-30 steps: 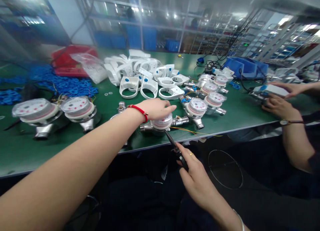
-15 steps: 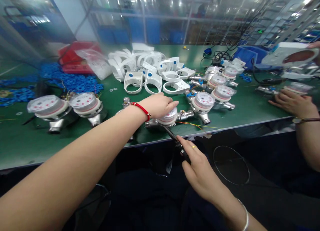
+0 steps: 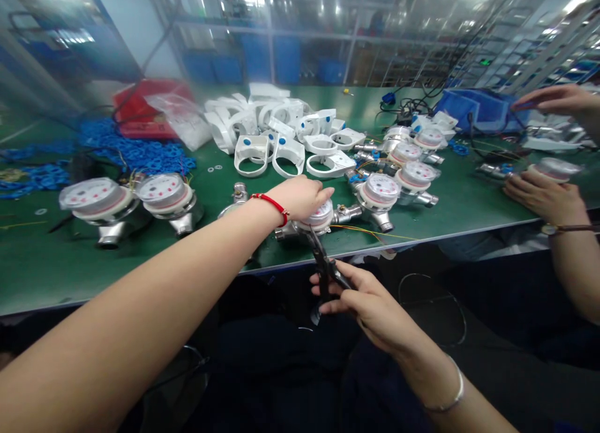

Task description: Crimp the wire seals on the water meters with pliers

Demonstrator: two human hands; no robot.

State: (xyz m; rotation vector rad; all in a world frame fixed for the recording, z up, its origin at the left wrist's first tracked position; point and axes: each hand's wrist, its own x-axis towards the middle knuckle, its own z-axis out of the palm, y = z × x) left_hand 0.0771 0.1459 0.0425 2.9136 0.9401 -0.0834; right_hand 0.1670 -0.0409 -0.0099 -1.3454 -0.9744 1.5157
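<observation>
My left hand [image 3: 305,197], with a red cord bracelet at the wrist, grips the far side and top of a water meter [image 3: 321,219] near the table's front edge. Its fingers partly hide the round clear dial. In my right hand [image 3: 363,295] is a pair of dark pliers [image 3: 319,250], their handles somewhat spread and their tip against the near side of the meter, just below the dial. Thin yellow and orange wires [image 3: 370,232] trail to the right of it. Another meter [image 3: 239,194] is mostly covered by my left forearm.
Two meters [image 3: 165,199] stand at left, several more [image 3: 380,192] at right. White plastic brackets [image 3: 288,155] are heaped behind. Blue parts [image 3: 117,149] lie before a red bin [image 3: 145,130]. A co-worker's hands [image 3: 546,195] are at the far right, by a blue bin [image 3: 482,111].
My right hand has turned and the pliers' handles have spread apart. My left hand stays on the meter. The co-worker's white bracket has been put down, and that raised hand is now without it.
</observation>
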